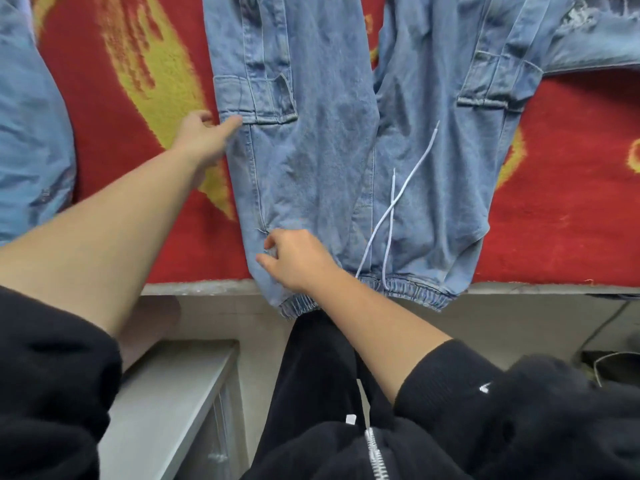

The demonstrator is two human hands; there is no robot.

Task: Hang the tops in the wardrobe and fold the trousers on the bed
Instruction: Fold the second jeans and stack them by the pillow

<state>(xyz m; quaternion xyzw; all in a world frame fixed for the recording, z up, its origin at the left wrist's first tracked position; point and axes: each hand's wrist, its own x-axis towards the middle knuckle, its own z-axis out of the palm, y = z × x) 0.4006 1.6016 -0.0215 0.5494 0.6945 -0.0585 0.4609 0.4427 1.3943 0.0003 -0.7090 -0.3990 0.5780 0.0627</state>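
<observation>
While the red fleecy blanket with yellow patches [114, 209] covers the bed, we see the light blue denim cargo trousers [329, 150] lying flat on it. Their legs run away from us, and the elastic waistband [412, 291] hangs just over the bed's near edge. A second pale denim garment [31, 133] lies at the far left and a third denim piece [595, 39] at the top right, touching the trousers. A grey metal counter [166, 403] stands below the bed edge at lower left. Our left hand [204, 133] grips the trousers' left side seam beside the cargo pocket [256, 95], thumb on top. Our right hand [294, 258] pinches a fold of denim near the waistband. Two white drawstrings [391, 216] cross over the front.
</observation>
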